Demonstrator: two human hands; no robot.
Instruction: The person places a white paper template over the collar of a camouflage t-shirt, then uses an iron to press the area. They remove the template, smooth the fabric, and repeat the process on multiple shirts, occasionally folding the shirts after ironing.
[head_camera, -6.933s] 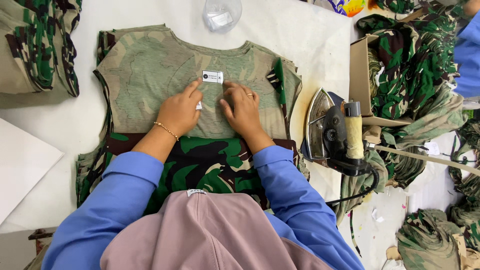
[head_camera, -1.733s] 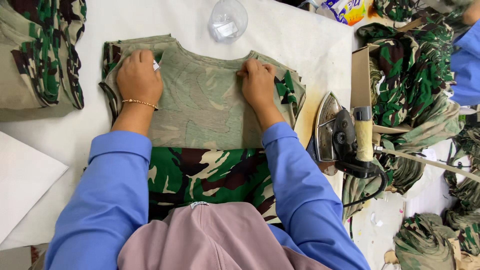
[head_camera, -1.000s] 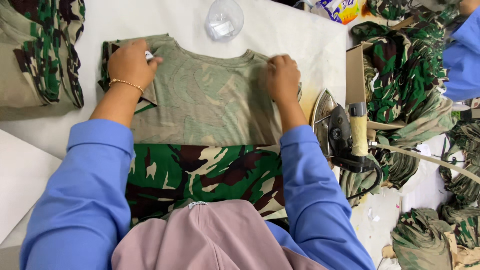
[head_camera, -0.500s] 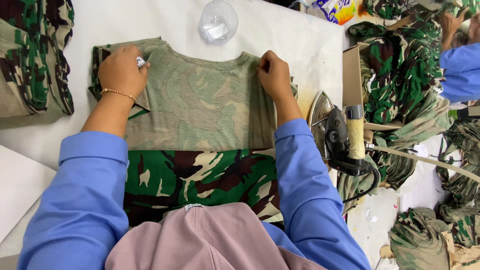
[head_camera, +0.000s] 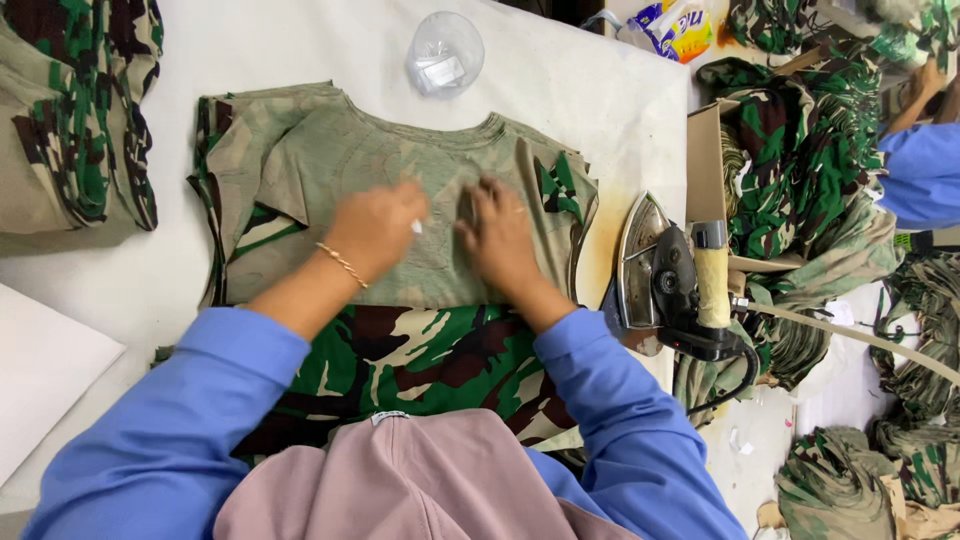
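Note:
A camouflage shirt (head_camera: 330, 160) lies inside out on the white table (head_camera: 560, 90), its pale olive side up and its neck away from me. My left hand (head_camera: 375, 228) rests on the middle of the shirt with a small white tag pinched at the fingertips. My right hand (head_camera: 497, 238) lies flat on the cloth beside it, fingers spread, holding nothing. The shirt's green and brown lower part (head_camera: 420, 360) hangs toward me under my blue sleeves.
An iron (head_camera: 660, 280) with a pale handle stands at the table's right edge. A clear plastic bowl (head_camera: 444, 52) sits beyond the shirt. Folded camouflage clothes (head_camera: 70, 120) lie at the far left, white board (head_camera: 40, 370) at near left. More camouflage cloth (head_camera: 800, 170) fills a box at right. Another person's blue sleeve (head_camera: 920, 170) shows at far right.
Both hands have moved in from the shirt's shoulders to its middle, close together. The shirt's sides have been folded inward since the earliest frame.

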